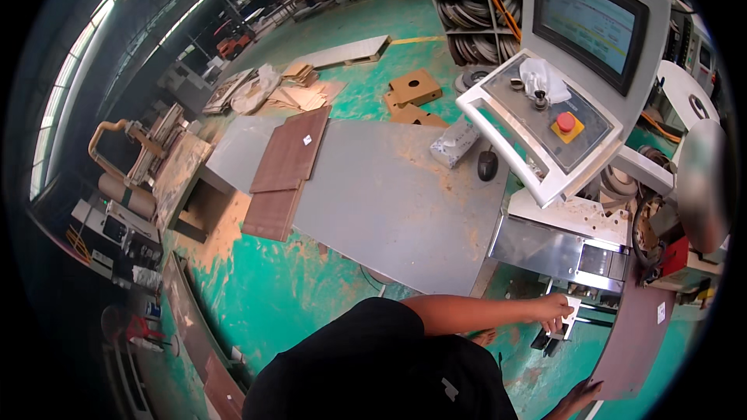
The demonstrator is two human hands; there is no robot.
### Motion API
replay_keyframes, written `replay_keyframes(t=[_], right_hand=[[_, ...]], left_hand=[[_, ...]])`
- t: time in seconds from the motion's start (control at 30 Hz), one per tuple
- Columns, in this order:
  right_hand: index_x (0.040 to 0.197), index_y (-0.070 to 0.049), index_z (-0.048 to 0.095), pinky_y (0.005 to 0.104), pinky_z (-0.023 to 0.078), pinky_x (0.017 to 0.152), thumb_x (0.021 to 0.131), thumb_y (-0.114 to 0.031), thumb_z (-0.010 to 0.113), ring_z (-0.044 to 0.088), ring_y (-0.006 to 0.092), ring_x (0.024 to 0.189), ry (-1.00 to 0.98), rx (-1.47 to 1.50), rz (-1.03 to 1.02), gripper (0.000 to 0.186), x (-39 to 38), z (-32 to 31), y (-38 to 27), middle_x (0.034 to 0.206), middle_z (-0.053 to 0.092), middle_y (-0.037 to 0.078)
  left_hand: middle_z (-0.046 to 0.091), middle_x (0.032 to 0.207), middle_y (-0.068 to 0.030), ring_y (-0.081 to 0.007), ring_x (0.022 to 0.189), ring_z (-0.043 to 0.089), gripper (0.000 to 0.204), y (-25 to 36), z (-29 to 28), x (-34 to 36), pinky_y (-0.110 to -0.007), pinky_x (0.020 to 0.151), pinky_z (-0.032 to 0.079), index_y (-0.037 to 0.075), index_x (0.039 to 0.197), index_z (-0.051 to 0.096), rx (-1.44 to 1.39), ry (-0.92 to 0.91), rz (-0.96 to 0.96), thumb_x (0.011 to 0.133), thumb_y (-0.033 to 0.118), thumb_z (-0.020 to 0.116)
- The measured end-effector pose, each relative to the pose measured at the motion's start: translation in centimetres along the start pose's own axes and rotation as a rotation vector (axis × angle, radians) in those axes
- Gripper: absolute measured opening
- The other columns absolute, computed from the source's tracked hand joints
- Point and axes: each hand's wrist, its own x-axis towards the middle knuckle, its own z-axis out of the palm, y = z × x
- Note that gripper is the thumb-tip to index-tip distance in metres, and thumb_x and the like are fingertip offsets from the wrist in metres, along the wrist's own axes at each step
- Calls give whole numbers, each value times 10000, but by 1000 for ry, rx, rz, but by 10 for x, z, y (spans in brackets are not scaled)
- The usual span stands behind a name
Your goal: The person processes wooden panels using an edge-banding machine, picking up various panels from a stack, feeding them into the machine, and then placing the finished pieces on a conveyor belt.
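Observation:
My left hand [551,313] reaches out to the right, its fingers curled around the edge of a pale metal bracket [572,319] on the machine's lower rails. Low at the right, my right hand [576,400] grips the near end of a long brown panel [640,342] that carries a small white label. Its thumb and part of the fingers are dark and partly hidden. The panel's far end lies against the machine's feed table [545,253], beside the shiny metal guide.
A control console [537,117] with screen and red button overhangs the machine. The grey table [389,187] carries stacked brown boards [288,163], a tissue pack [455,142] and a black mouse [487,164]. Rolls of edge banding [478,12] fill a rack behind. Sawdust covers parts of the green floor.

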Motion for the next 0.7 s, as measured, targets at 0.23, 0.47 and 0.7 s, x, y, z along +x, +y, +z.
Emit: replay_keyframes(t=[0.23, 0.47, 0.7], right_hand=[[1546, -27, 406, 339, 430, 1098, 1062, -381, 561, 498, 257, 1377, -14, 161, 412, 620, -107, 125, -29, 1557, 461, 139], [1471, -64, 524, 294, 435, 1021, 1038, -386, 582, 560, 186, 1256, -379, -14, 308, 543, -124, 155, 39, 1424, 566, 90], [1280, 87, 592, 312, 550, 731, 1047, -225, 573, 617, 207, 862, -308, -321, 357, 390, -395, 216, -48, 1274, 650, 200]], left_hand=[[676, 723, -91, -159, 597, 676, 348, -52, -166, -269, -291, 553, 542, 17, 958, 628, 2, 564, 161, 1063, 339, 551], [684, 816, -105, -192, 715, 686, 143, -102, -405, -478, -308, 642, 555, 24, 1043, 618, -659, 1483, 505, 981, 152, 604], [602, 1039, -187, -341, 979, 609, 365, -167, -560, -646, -483, 830, 492, 28, 1118, 632, 527, 2240, 34, 884, 289, 734]])
